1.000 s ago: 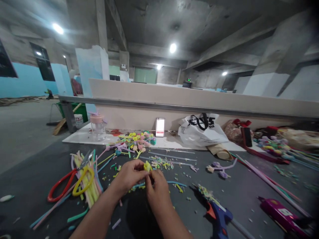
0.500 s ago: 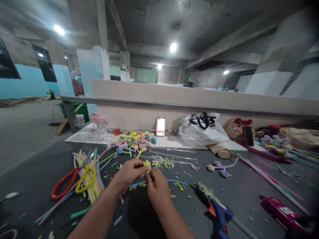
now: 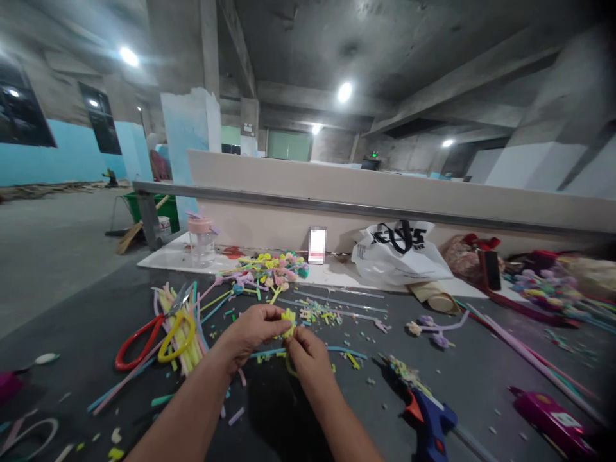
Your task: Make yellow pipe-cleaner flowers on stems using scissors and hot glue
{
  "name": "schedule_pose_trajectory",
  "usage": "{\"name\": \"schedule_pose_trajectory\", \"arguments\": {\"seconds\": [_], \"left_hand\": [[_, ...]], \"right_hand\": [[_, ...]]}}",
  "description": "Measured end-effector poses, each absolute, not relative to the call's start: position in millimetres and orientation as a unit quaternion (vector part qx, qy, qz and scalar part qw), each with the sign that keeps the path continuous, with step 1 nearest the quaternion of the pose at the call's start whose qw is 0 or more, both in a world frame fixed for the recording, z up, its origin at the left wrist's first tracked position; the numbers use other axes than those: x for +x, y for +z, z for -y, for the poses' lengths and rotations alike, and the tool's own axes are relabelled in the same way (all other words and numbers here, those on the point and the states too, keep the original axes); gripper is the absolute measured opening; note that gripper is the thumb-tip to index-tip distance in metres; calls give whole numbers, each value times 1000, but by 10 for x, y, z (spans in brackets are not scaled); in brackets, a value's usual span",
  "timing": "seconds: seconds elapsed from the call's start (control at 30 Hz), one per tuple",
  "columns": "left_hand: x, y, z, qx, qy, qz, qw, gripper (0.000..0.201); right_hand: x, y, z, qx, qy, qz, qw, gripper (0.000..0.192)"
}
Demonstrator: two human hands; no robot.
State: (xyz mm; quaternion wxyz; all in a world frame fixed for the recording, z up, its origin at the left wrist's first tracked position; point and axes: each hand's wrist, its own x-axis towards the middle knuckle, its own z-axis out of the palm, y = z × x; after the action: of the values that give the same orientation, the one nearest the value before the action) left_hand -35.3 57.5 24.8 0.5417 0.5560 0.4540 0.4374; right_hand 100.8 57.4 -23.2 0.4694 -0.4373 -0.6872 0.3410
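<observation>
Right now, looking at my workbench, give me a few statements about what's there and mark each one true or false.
1. Both hands pinch a small yellow pipe-cleaner piece. True: the left hand and the right hand meet on it.
2. The blue glue gun is in the right hand. False: it lies on the table, right of the hands.
3. The scissors lie left of the hands. True.
4. The white plastic bag hangs from the rail. False: it sits on the table.

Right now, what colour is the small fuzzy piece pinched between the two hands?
Yellow: the small fuzzy piece sits between the left hand and right hand, seen in the head view.
</observation>
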Motion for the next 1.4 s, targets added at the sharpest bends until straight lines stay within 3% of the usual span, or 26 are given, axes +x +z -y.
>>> {"name": "schedule_pose_trajectory", "arguments": {"seconds": [0.33,0.47,0.63,1.03,1.2,1.4], "left_hand": [[-347,228,-584,546,445,-439,557,35],[-359,234,-589,546,452,-445,547,34],[-346,209,-580,549,453,-457,534,33],[-417,273,-517,518,441,-379,627,39],[-408,235,-532,525,438,-357,636,28],[-352,208,-552,520,444,-382,621,30]], "right_hand": [[997,-168,-542,-394,380,684,482,17],[975,-161,-539,-374,563,544,497,9],[954,-103,-476,-278,708,378,527,21],[972,-26,-450,-246,753,327,515,18],[984,-20,-438,-261,766,311,498,19],[982,-23,-432,-253,765,320,499,23]]}}
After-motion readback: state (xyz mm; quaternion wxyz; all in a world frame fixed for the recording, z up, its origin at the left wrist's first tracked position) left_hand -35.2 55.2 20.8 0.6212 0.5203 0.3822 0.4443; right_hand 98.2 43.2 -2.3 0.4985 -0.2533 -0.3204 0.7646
